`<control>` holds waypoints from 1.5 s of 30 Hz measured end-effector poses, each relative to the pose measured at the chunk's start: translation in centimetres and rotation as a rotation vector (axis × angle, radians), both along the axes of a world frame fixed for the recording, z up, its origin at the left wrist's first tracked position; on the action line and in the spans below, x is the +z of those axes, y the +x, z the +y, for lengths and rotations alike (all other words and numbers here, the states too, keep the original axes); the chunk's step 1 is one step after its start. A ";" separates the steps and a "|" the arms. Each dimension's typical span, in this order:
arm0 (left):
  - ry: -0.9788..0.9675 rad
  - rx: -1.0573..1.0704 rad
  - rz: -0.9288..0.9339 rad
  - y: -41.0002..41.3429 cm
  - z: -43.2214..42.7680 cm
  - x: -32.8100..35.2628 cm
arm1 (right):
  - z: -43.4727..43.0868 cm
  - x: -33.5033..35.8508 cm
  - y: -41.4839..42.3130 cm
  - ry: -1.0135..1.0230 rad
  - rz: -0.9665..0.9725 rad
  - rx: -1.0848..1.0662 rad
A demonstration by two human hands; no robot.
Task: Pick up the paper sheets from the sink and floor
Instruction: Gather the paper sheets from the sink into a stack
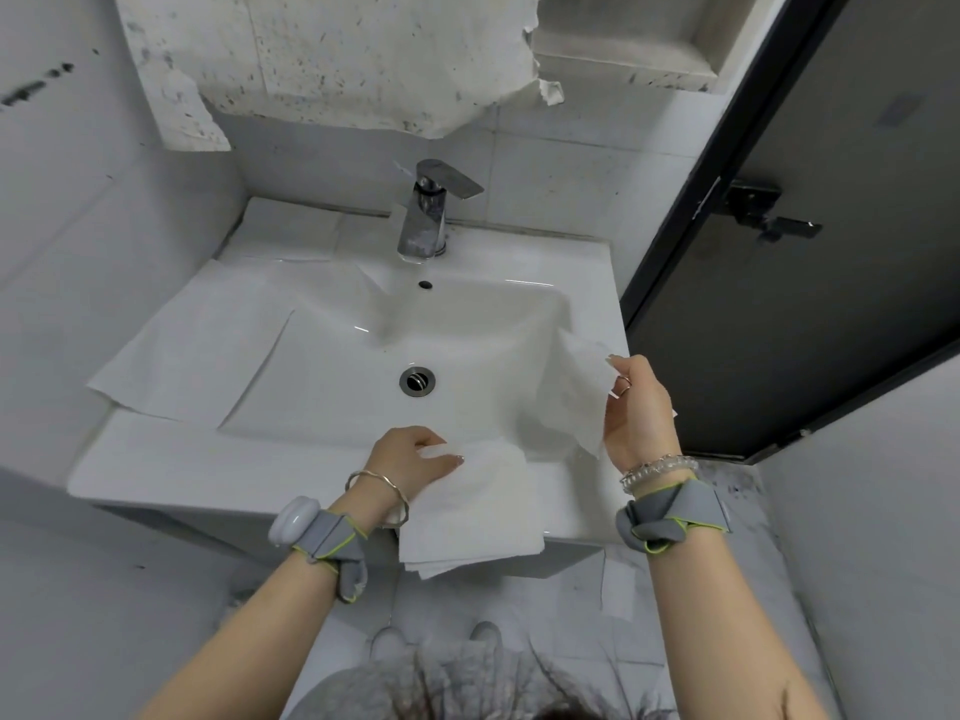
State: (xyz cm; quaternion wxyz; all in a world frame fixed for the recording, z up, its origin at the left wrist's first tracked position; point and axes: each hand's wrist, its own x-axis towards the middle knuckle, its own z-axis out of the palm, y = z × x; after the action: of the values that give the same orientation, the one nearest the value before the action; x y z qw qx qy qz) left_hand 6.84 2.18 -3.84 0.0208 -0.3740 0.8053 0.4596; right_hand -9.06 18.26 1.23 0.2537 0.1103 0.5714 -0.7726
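The right hand (636, 407) is pinching a crumpled paper sheet (574, 392) between thumb and fingers, lifting it off the right rim of the sink (322, 376) so that it is hanging free above the basin's right edge. The left hand (410, 457) is pressing down on, and partly gripping, a stack of flat sheets (478, 511) that is lying on the front rim and hanging over its front edge. The two hands are working apart, each closed on its own paper.

The step in hand looks like gathering the sink's sheets into one pile: the lifted sheet is probably heading onto the stack under the left hand. After that, the next move is calling for a reach across the basin to the large sheets (192, 340) that are draping the left side of the sink and drooping into the bowl. One more flat sheet (291, 228) is sitting on the back ledge, left of the tap (426, 210).

On the floor (675, 589), a pale sheet (618, 584) seems to be lying below the sink's right front corner; that part is not yet being touched.

The basin is standing open in the middle, giving free passage. The dark door (810, 241) is closing in on the right, and the wall is crowding the left.
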 end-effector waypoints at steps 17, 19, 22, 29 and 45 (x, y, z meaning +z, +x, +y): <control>1.207 0.699 0.338 2.6 -1.4 1.9 | -3.9 3.2 5.0 -0.149 -0.105 0.583; 1.272 0.669 0.403 2.7 -1.3 2.2 | -4.1 1.9 5.4 0.004 -0.073 0.624; 1.254 0.618 0.380 3.0 -1.8 1.4 | -3.5 -1.2 5.6 0.330 0.084 0.751; 1.075 0.538 0.242 2.6 -2.4 1.1 | -2.3 -3.5 4.3 0.536 0.274 0.776; 0.670 0.366 0.114 3.2 -2.5 0.1 | -2.6 -4.7 4.3 0.813 0.585 0.792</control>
State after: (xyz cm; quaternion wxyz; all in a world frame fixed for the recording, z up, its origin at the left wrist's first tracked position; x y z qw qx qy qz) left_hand 10.05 -0.37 -3.74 0.0147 -0.4581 0.5302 0.7133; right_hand -4.75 15.62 -3.50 0.2916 -0.2371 0.8621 -0.3400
